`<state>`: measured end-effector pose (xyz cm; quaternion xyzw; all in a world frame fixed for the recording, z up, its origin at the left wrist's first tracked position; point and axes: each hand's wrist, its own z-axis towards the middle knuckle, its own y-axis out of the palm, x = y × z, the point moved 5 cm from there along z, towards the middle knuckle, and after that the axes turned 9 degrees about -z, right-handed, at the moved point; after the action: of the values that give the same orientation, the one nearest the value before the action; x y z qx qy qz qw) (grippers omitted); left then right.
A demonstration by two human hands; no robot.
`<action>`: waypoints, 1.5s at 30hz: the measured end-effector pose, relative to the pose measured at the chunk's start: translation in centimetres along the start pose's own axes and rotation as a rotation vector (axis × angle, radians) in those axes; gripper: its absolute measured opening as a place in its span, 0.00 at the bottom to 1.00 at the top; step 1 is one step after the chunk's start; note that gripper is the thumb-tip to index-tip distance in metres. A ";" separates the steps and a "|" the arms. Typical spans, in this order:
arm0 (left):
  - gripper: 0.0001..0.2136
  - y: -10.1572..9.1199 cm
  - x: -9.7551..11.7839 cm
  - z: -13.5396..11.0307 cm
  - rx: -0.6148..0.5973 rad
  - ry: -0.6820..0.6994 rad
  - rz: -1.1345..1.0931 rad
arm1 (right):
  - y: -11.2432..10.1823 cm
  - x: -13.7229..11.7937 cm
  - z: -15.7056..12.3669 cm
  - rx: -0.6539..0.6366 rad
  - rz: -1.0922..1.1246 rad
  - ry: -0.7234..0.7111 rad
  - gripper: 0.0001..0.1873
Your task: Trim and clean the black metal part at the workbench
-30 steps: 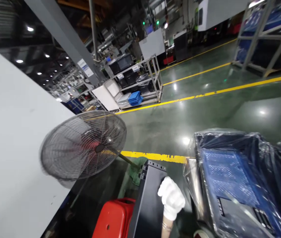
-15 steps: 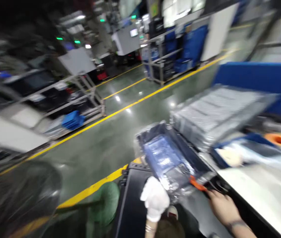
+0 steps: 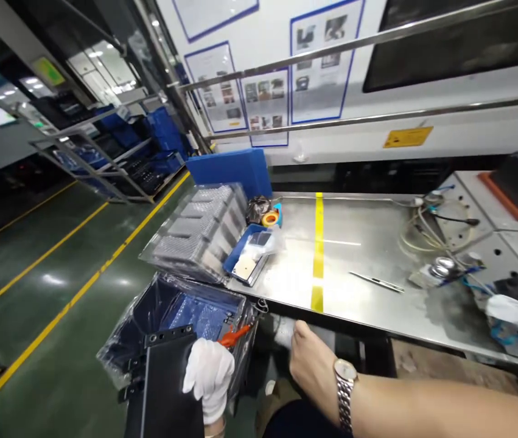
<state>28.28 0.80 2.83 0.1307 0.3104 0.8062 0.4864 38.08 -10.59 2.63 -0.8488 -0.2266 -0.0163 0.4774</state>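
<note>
While the left hand [image 3: 208, 377], in a white glove, has its fingers closed over the right edge of a black panel [image 3: 167, 389], the panel stands low in the head view, just in front of a blue crate lined with clear plastic film [image 3: 181, 313]. It looks like a flat, rigid sheet-metal or moulded part with small holes along its top edge: stiff, probably of moderate weight, with a smooth face that could slip and thin edges that could bite. By that reckoning it is best held along the long side edges, as the glove does now, and kept away from the film, which snags easily. The right hand [image 3: 316, 365], bare and wearing a wristwatch [image 3: 344, 389], hangs below the rim of the steel surface [image 3: 368, 304] with fingers loosely curled; it grips nothing that I can see. An orange-handled tool [image 3: 235, 334] lies at the crate's rim between the two hands. Posters [image 3: 268, 103] and a yellow label [image 3: 407, 137] hang on the wall behind, but their writing is too small to read, and no brand shows on the panel
</note>
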 end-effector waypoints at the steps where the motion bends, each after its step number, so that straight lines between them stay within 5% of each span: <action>1: 0.21 -0.6 -1.0 0.5 0.038 0.023 -0.069 | 0.1 0.3 -0.6 -0.006 -0.009 -0.013 0.10; 6: 0.21 -2.2 -5.5 2.6 0.082 0.033 -0.244 | 0.9 1.2 -3.2 0.013 -0.054 -0.082 0.09; 12: 0.23 -2.8 -7.8 3.5 0.229 0.028 -0.176 | 1.9 2.0 -4.8 0.031 -0.126 -0.076 0.09; 21: 0.23 -2.6 -9.2 4.2 0.198 0.030 -0.042 | 2.0 1.5 -6.6 0.171 -0.140 -0.102 0.12; 39: 0.24 -2.6 -9.7 3.5 0.412 0.066 0.076 | 2.4 0.6 -8.2 0.236 -0.101 -0.100 0.14; 45: 0.23 -2.6 -9.7 3.5 0.328 0.097 0.046 | 2.4 0.4 -8.3 0.216 -0.112 -0.122 0.12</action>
<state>36.64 -5.42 4.78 0.1764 0.4579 0.7609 0.4245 40.94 -18.27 5.32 -0.7779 -0.3025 0.0334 0.5497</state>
